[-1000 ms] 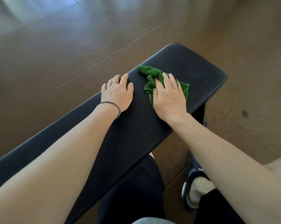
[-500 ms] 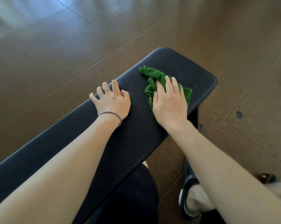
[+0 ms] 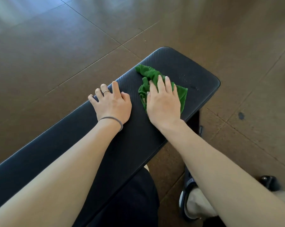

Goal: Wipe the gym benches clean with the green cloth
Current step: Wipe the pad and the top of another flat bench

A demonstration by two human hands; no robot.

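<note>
Pressing flat-fingered, your right hand (image 3: 163,100) pins the green cloth (image 3: 154,79) near the bench (image 3: 73,145) end; it's soft, light, bunches easily, so keep your palm spread; left hand (image 3: 113,104) rests open alongside

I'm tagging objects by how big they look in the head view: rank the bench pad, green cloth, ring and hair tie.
1. bench pad
2. green cloth
3. hair tie on the left wrist
4. ring on the left hand
</note>
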